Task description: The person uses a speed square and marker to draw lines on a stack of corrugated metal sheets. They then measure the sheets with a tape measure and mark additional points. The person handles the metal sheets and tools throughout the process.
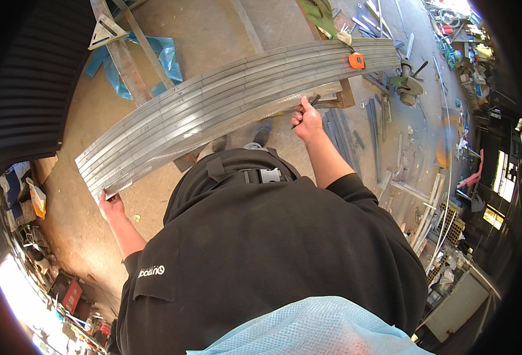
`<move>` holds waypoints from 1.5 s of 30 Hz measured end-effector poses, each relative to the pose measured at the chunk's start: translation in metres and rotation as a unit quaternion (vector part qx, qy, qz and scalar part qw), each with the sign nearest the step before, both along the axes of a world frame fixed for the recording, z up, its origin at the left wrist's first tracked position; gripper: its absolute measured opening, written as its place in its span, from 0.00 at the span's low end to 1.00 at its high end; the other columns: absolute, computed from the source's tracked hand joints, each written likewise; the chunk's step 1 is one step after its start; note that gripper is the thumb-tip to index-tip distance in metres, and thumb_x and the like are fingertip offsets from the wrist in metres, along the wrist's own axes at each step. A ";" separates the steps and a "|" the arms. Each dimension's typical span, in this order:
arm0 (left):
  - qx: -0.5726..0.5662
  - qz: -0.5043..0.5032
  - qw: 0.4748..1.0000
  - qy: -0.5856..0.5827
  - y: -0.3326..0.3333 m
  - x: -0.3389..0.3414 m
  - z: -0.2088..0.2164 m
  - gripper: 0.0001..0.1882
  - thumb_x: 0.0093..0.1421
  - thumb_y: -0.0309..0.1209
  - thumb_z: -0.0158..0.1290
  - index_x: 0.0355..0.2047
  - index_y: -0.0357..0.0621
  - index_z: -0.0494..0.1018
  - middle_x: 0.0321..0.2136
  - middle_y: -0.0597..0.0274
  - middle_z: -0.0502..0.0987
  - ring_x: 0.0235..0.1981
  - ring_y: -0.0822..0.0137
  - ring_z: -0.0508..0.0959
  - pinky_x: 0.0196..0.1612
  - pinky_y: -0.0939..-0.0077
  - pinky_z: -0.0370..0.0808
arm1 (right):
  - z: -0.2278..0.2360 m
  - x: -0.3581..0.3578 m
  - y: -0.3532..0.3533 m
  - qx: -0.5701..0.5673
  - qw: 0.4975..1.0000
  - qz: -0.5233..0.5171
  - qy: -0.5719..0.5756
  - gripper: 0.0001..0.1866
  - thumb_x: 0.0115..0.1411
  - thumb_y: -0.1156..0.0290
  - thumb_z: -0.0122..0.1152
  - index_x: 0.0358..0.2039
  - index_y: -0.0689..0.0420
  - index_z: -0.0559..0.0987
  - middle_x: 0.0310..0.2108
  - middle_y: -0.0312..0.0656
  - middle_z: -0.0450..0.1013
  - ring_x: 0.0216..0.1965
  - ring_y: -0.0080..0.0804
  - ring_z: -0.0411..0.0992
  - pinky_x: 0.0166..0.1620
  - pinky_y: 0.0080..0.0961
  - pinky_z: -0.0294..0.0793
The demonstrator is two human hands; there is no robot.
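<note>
Several long silver metal bars (190,97) lie side by side in front of me, with short dark marks drawn across them. At the left end, my left hand (112,206) grips the near bar, its thumb on top and the other fingers mostly hidden. My right hand (309,121) is closed around a slim black marker (314,99) at the near edge of the bars. Its thumb lies by that edge; whether it also grips the bar I cannot tell. An orange tape measure (356,61) sits on the bars toward their right end.
Green work gloves (323,19) lie beyond the bars. A white triangular square (106,32) rests on a metal beam, near blue plastic sheeting (169,59). On the right stand a clamp-like metal tool (407,86) and loose metal lengths (339,139). A dark corrugated panel (27,83) rises at left.
</note>
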State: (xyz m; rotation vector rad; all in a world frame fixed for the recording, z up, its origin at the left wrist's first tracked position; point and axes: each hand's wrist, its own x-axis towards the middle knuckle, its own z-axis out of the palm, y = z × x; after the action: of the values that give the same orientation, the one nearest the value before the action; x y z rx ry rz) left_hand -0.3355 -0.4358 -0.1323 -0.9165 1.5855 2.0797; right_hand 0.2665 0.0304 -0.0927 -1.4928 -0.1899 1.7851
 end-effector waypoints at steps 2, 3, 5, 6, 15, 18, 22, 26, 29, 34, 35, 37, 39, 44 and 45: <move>-0.016 0.007 1.000 -0.007 0.002 0.000 0.004 0.20 0.75 0.29 0.55 0.63 0.34 0.71 0.57 0.49 0.79 0.55 0.52 0.82 0.56 0.56 0.85 | 0.003 -0.001 0.000 0.005 1.000 0.001 0.000 0.13 0.75 0.56 0.66 0.37 0.48 0.74 0.30 0.33 0.66 0.23 0.24 0.59 0.26 0.27 0.57; -0.023 0.015 1.000 -0.015 0.003 -0.001 0.007 0.20 0.75 0.29 0.55 0.63 0.34 0.71 0.57 0.49 0.79 0.54 0.53 0.82 0.54 0.57 0.85 | 0.004 -0.001 0.001 0.008 1.000 0.001 -0.002 0.13 0.75 0.57 0.66 0.37 0.49 0.74 0.29 0.33 0.66 0.23 0.24 0.59 0.26 0.27 0.57; -0.039 0.011 0.999 -0.011 0.006 0.001 0.013 0.18 0.74 0.30 0.56 0.61 0.35 0.73 0.53 0.50 0.80 0.50 0.55 0.83 0.50 0.60 0.86 | 0.008 -0.002 0.003 0.019 1.000 0.004 -0.001 0.13 0.75 0.57 0.66 0.37 0.49 0.74 0.29 0.33 0.66 0.23 0.24 0.59 0.25 0.26 0.57; -0.049 0.000 0.999 0.000 0.007 0.004 0.016 0.17 0.74 0.30 0.57 0.59 0.35 0.74 0.50 0.51 0.81 0.47 0.56 0.84 0.48 0.62 0.86 | 0.010 -0.003 0.005 0.028 1.000 0.008 0.000 0.13 0.75 0.57 0.65 0.37 0.50 0.74 0.29 0.33 0.66 0.23 0.24 0.59 0.25 0.26 0.57; -0.177 -0.102 0.979 0.018 0.028 0.022 0.042 0.12 0.71 0.36 0.65 0.35 0.43 0.76 0.24 0.67 0.75 0.21 0.69 0.72 0.29 0.69 0.76 | 0.018 -0.010 0.022 0.031 0.999 0.007 -0.041 0.19 0.76 0.55 0.64 0.31 0.52 0.74 0.27 0.33 0.68 0.22 0.25 0.59 0.26 0.27 0.58; -0.190 -0.132 0.973 0.023 0.032 0.025 0.049 0.13 0.70 0.36 0.66 0.33 0.44 0.75 0.23 0.68 0.73 0.20 0.71 0.69 0.26 0.70 0.73 | 0.010 -0.003 0.025 0.030 0.999 0.000 -0.035 0.16 0.75 0.57 0.65 0.35 0.52 0.74 0.28 0.34 0.68 0.22 0.24 0.59 0.25 0.28 0.57; -0.252 -0.184 0.950 0.018 0.026 0.019 0.041 0.21 0.68 0.47 0.65 0.24 0.49 0.75 0.18 0.66 0.71 0.20 0.68 0.70 0.25 0.65 0.71 | -0.009 0.016 0.033 0.024 0.998 0.051 -0.013 0.12 0.72 0.57 0.69 0.35 0.47 0.77 0.28 0.31 0.68 0.20 0.23 0.59 0.23 0.27 0.56; -0.363 -0.265 0.892 0.052 0.020 0.023 0.036 0.28 0.69 0.54 0.61 0.21 0.46 0.75 0.17 0.64 0.72 0.20 0.64 0.72 0.25 0.59 0.68 | -0.021 0.033 0.041 0.053 0.994 0.098 -0.006 0.11 0.75 0.56 0.65 0.37 0.46 0.79 0.29 0.28 0.71 0.20 0.18 0.57 0.23 0.22 0.54; -0.226 -0.176 0.958 0.030 0.032 0.037 0.045 0.17 0.69 0.42 0.66 0.36 0.42 0.76 0.25 0.64 0.76 0.19 0.65 0.78 0.24 0.64 0.81 | -0.023 0.040 0.050 0.035 0.995 0.092 -0.019 0.15 0.77 0.54 0.62 0.36 0.50 0.79 0.28 0.32 0.75 0.21 0.19 0.56 0.23 0.23 0.53; -0.191 -0.170 0.967 0.008 0.042 0.048 0.066 0.13 0.71 0.40 0.64 0.38 0.46 0.76 0.25 0.67 0.75 0.22 0.67 0.78 0.28 0.65 0.81 | -0.017 0.046 0.052 0.054 0.991 0.118 -0.029 0.17 0.78 0.53 0.61 0.38 0.53 0.81 0.30 0.32 0.77 0.23 0.20 0.58 0.26 0.24 0.56; -0.192 -0.173 0.966 0.009 0.042 0.048 0.067 0.13 0.72 0.40 0.63 0.38 0.45 0.76 0.25 0.66 0.76 0.22 0.67 0.78 0.28 0.65 0.81 | -0.016 0.046 0.052 0.053 0.991 0.120 -0.031 0.17 0.78 0.53 0.61 0.38 0.53 0.81 0.31 0.32 0.78 0.23 0.20 0.58 0.26 0.24 0.57; -0.192 -0.177 0.965 0.009 0.040 0.049 0.067 0.13 0.72 0.40 0.62 0.38 0.45 0.76 0.25 0.66 0.76 0.22 0.67 0.79 0.27 0.65 0.82 | -0.014 0.045 0.052 0.050 0.990 0.125 -0.037 0.17 0.78 0.53 0.61 0.38 0.53 0.81 0.31 0.33 0.78 0.23 0.20 0.59 0.26 0.24 0.57; -0.188 -0.184 0.965 0.008 0.038 0.048 0.066 0.13 0.73 0.40 0.62 0.38 0.45 0.75 0.26 0.66 0.76 0.23 0.67 0.79 0.27 0.65 0.82 | -0.012 0.045 0.052 0.048 0.989 0.129 -0.048 0.17 0.78 0.53 0.61 0.38 0.54 0.81 0.32 0.33 0.79 0.23 0.20 0.58 0.26 0.24 0.57; -0.189 -0.173 0.967 0.006 0.037 0.046 0.064 0.11 0.71 0.39 0.63 0.37 0.46 0.77 0.25 0.67 0.76 0.23 0.67 0.78 0.28 0.64 0.81 | -0.012 0.047 0.053 0.046 0.986 0.142 -0.075 0.17 0.78 0.53 0.61 0.39 0.54 0.81 0.32 0.34 0.80 0.23 0.20 0.58 0.25 0.24 0.57; -0.191 -0.173 0.966 0.008 0.037 0.046 0.064 0.11 0.71 0.39 0.63 0.37 0.46 0.77 0.25 0.67 0.76 0.23 0.67 0.78 0.28 0.64 0.81 | -0.013 0.048 0.053 0.051 0.984 0.152 -0.078 0.17 0.78 0.53 0.61 0.40 0.54 0.81 0.32 0.34 0.80 0.23 0.20 0.58 0.25 0.24 0.57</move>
State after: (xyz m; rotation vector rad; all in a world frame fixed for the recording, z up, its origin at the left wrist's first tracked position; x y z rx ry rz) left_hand -0.2898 -0.3991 -0.0683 -0.6744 2.0315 1.5775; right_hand 0.3143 0.0839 -0.1053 -1.5958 -0.6077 1.8587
